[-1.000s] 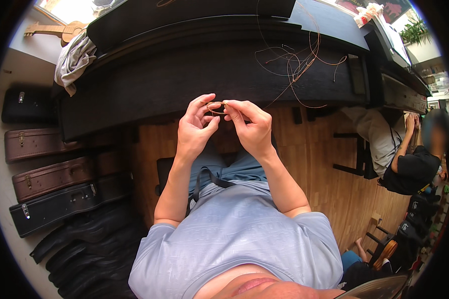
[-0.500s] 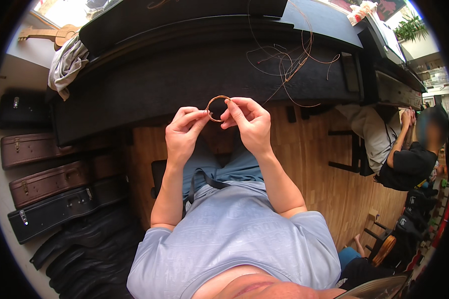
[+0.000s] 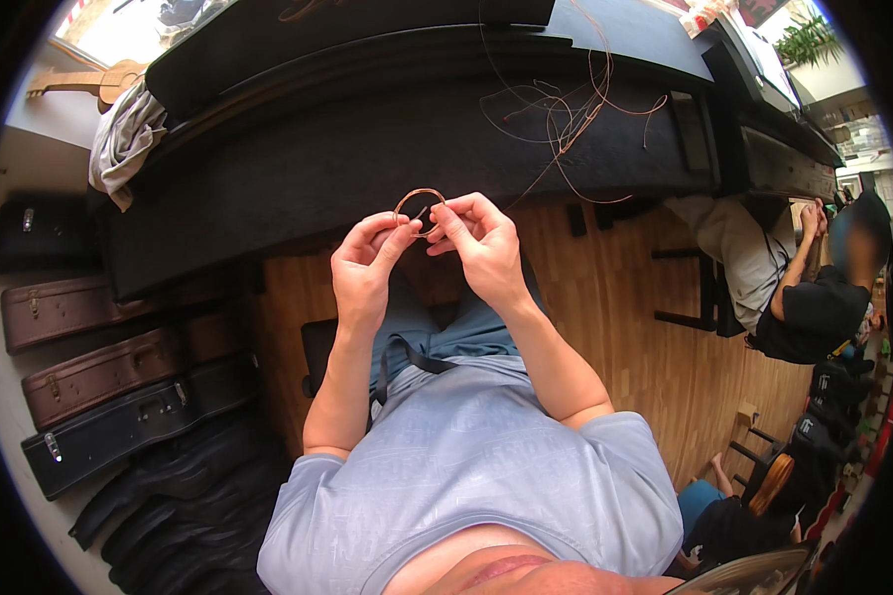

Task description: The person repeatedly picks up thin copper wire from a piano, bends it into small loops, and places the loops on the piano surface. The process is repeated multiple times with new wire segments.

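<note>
A thin copper-coloured coil of wire (image 3: 422,191), bent into a small ring, is held up between my two hands. My left hand (image 3: 364,268) pinches its left side between thumb and fingers. On the opposite side, my right hand (image 3: 488,253) grips it with thumb and forefinger, the other fingers curled. A short dark piece, perhaps a wire end, shows inside the ring near the left fingertips. Beyond the hands, on a long black surface (image 3: 318,164), lies a loose tangle of thin copper-coloured wires (image 3: 595,111), some hanging past its front edge.
Brown and black instrument cases (image 3: 99,372) line the left side. Grey cloth (image 3: 129,139) drapes the black surface's left end, near a small wooden guitar (image 3: 99,81). At right, a person in black (image 3: 819,307) sits by a dark stand (image 3: 690,288). A wooden floor (image 3: 615,327) lies below.
Both hands and the coil have shifted slightly left in the picture. The ring has turned a little between the fingers, and a short dark piece now shows inside it.
</note>
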Available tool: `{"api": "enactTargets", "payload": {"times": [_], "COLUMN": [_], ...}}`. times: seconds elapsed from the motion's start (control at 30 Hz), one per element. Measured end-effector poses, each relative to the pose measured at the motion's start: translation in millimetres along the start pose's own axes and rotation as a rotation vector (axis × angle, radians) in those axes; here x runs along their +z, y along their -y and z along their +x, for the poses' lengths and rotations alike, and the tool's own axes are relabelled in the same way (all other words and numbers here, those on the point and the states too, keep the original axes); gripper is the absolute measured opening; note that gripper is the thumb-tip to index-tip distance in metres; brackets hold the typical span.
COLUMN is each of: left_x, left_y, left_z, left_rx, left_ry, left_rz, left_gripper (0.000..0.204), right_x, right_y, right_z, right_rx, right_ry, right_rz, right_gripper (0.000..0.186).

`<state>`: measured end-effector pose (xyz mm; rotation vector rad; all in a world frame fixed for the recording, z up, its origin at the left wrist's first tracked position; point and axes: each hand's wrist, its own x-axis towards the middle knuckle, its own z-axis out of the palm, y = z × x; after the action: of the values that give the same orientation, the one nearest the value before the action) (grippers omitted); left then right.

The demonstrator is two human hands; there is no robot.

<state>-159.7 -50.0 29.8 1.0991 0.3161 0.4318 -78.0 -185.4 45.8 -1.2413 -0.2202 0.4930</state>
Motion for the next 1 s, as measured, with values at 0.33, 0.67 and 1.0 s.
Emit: {"api": "enactTargets", "payload": {"times": [0.33,0.67,1.0], "left_x": [-8.6,11.0,-12.4], "left_y": [13.7,-4.6,2.5], "left_z": [0.8,3.7,11.0], "left_rx": [-0.351,-0.169,0.181], "left_ry": [0.057,0.090,0.152], "left_rz": [-0.499,-0.087,0.510], "left_gripper": [0.014,0.032,0.019], "right_x": [5.3,2.3,-5.2], "right_y": [-0.3,0.3,4.5], "right_z": [-3.1,-4.8,-1.3], "right_rx": [-0.028,0.004,0.015], "right_ry": [-0.006,-0.016,-0.008], "right_rz": [0.065,0.047,0.113], "right_gripper": [0.017,0.017,0.018]}}
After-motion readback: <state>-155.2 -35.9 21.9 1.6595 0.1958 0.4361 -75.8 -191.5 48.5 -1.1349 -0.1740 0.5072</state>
